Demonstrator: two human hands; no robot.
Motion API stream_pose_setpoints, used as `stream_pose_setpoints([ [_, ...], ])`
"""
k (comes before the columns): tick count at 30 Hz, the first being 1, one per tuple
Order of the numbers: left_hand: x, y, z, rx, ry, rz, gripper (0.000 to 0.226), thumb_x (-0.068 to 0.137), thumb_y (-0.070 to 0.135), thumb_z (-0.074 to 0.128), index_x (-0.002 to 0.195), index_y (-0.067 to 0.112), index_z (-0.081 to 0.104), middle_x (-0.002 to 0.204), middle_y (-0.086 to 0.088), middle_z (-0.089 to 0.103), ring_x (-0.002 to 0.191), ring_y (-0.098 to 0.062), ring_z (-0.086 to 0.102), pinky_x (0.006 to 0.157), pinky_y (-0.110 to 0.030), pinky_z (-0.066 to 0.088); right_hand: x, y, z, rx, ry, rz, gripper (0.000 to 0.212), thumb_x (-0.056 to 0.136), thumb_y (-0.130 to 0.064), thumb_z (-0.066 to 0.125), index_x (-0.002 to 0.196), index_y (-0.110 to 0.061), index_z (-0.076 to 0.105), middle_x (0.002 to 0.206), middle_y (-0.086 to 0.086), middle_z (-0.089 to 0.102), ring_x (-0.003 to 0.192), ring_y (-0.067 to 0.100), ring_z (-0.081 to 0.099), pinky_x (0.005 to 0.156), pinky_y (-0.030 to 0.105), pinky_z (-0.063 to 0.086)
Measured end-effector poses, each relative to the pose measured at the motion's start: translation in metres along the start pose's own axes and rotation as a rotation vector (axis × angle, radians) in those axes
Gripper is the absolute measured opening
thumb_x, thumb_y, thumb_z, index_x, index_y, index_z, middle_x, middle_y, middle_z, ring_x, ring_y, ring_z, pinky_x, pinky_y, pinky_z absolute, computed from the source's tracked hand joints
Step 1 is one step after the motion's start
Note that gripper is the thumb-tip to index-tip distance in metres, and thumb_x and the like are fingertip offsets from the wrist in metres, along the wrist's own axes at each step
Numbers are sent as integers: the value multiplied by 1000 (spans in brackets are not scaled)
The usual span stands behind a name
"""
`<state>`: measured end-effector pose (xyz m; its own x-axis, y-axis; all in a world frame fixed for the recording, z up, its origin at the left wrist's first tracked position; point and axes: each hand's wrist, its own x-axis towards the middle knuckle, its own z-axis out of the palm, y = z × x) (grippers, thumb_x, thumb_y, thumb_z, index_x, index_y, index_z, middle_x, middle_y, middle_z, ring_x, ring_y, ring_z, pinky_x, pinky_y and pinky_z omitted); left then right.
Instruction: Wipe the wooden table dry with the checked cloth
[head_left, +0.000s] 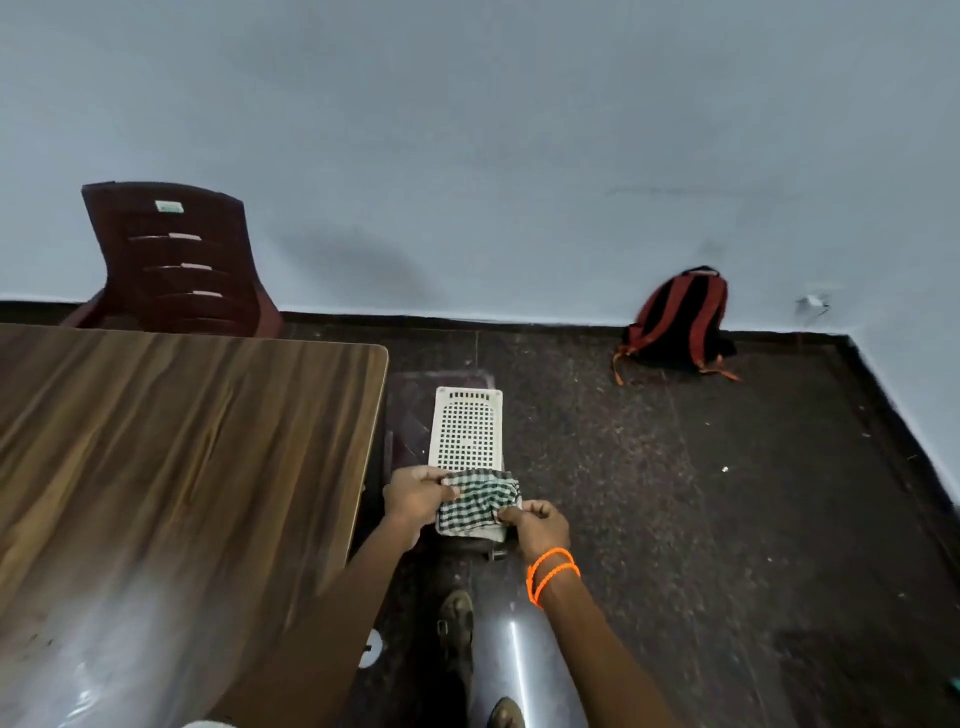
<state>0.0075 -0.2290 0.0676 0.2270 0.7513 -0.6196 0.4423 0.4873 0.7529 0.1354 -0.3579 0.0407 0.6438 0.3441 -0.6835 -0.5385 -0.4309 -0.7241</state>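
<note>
The checked cloth (478, 499), green and white in small squares, is held between both hands to the right of the wooden table (171, 467), above the near end of a white basket (466, 428), not on the table top. The left hand (418, 493) pinches the left edge of the cloth, with the thumb on top and the fingers curled under the fabric. The right hand (537, 525) pinches the lower right part of the cloth between thumb and bent fingers, so the cloth is bunched and wrinkled between the two grips, with a plain pale hem showing at its lower edge. Two bright orange beaded bands (550, 571) go around the right wrist. The table has a smooth brown top with long streaks of wood grain and a rounded far corner; its near part shines with a pale glare. The basket is of plastic, rectangular, with a grid of small square holes. Behind the table stands a dark red plastic chair (176, 260) with horizontal slots in its back. A black and red backpack (675, 322) leans against the pale blue wall (519, 130), well apart from the hands. The floor (727, 493) is dark and speckled.
</note>
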Motion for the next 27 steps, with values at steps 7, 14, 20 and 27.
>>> stream_pose_setpoints([
  [7,106,13,16,209,23,136,30,74,17,82,102,16,73,84,4,72,78,-9,69,72,-37,60,87,-20,49,-145,53,35,28,60,-3,84,67,-13,58,68,14,66,61,21,58,60,49,57],
  [14,206,-15,35,231,47,34,35,73,14,82,107,15,72,87,2,71,80,-14,69,78,-40,59,182,-8,95,-474,138,0,29,51,-27,86,69,-18,66,66,1,70,61,20,66,64,33,55],
  [20,255,-41,51,224,93,-1,34,75,10,80,108,16,73,88,1,72,77,-11,68,81,-35,57,234,11,120,-656,93,-84,28,60,-28,88,71,-19,63,70,-1,67,68,17,62,67,23,42],
  [27,282,-66,68,134,-31,-63,43,83,2,71,125,3,62,118,-12,67,101,-15,64,93,-32,51,270,47,116,-851,24,-111,15,71,-19,76,73,-24,62,83,3,72,85,25,67,72,24,47],
])
